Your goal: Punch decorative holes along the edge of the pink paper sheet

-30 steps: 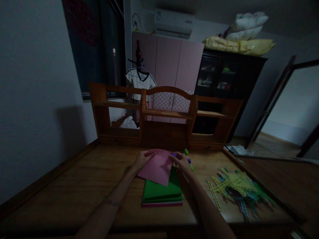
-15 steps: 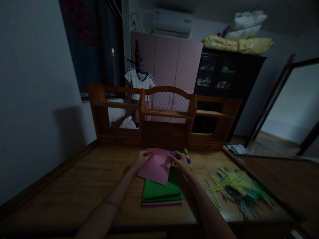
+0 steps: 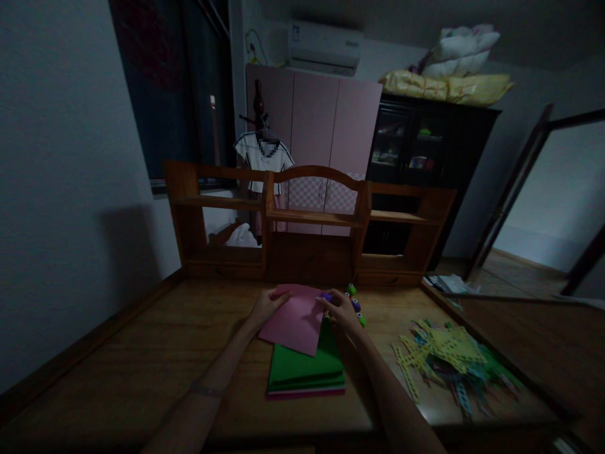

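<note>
There is one left hand (image 3: 266, 309), one right hand (image 3: 343, 310) and one worktop (image 3: 155, 353). One pink sheet (image 3: 295, 321). One stack of sheets (image 3: 305, 372), too dim to count. At least two green toys (image 3: 350, 289) and one purple toy (image 3: 356, 306), plus one purple thing (image 3: 326, 296) at the right hand. One white shirt (image 3: 259, 166). The yellow strips (image 3: 409, 379) are too jumbled to count.

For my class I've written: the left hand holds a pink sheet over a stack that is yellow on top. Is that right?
The colour is wrong: in the head view, the stack is green on top, not yellow. The left hand does hold a pink sheet over it.
</note>
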Demonstrator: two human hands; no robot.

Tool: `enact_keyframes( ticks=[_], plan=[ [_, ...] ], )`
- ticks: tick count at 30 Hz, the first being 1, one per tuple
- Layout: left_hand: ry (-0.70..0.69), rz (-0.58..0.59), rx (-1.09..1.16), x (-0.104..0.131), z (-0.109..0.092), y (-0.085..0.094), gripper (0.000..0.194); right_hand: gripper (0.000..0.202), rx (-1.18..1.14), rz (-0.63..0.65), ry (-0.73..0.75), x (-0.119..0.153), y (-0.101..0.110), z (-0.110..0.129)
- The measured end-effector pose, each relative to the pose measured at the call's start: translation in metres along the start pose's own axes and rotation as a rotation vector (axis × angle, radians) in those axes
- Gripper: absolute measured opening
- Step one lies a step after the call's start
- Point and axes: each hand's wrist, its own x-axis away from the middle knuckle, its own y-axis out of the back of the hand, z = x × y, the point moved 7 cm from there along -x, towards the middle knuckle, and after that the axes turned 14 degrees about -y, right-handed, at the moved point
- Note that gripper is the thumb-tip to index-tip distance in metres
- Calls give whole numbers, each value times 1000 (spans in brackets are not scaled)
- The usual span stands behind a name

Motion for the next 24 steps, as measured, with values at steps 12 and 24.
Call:
enact_keyframes(
  ticks=[12,24],
  plan=[
    [24,0,38,0,8,1,47,35,-24,37,5,-1,0,-5],
    [55,12,72,3,5,-1,46,32,8,52,23,6,-1,2]
  ],
)
